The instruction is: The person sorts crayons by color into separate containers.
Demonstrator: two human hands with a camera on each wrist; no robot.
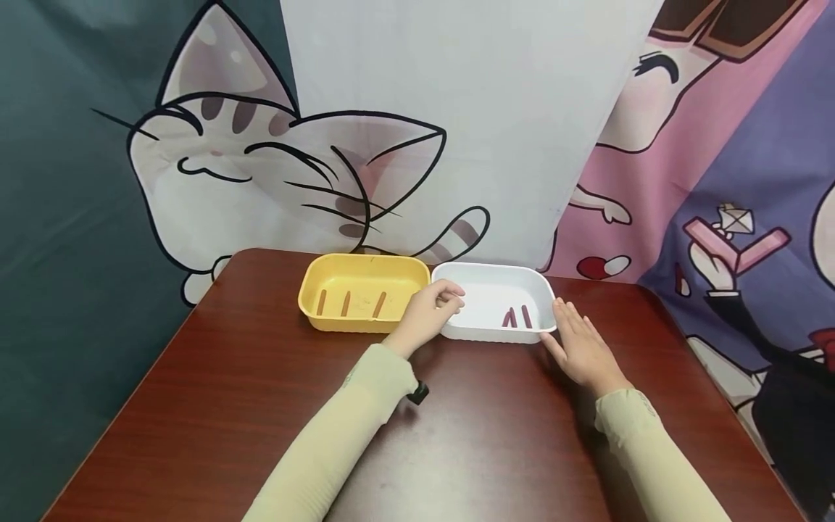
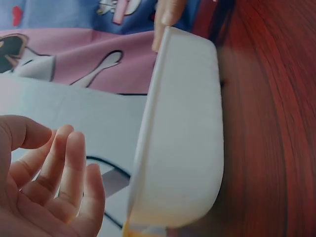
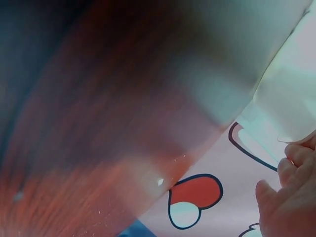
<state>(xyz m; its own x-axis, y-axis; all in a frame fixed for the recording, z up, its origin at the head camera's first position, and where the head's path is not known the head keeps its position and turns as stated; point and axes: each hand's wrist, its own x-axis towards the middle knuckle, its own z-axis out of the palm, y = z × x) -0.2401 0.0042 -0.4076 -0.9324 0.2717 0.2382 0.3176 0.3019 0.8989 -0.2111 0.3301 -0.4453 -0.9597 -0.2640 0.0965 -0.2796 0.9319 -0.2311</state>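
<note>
My left hand (image 1: 427,313) hovers over the left end of a white plastic tray (image 1: 491,336), by its border with a yellow tray (image 1: 346,326). In the left wrist view its fingers are loosely bent, with nothing visible between them. My right hand (image 1: 583,349) lies along the white tray's right end, fingers fairly straight, fingertips right at the rim. Small dark red sticks (image 1: 526,317) lie inside the white tray near its front wall. Three orange-brown sticks, one (image 1: 380,304) nearest the left hand, are spread apart in the yellow tray.
Both trays stand side by side at the far edge of a dark red-brown wooden table (image 1: 457,449). Behind them hangs a cloth backdrop (image 1: 509,145) with cartoon cats. A black band (image 1: 418,393) sits at the left wrist.
</note>
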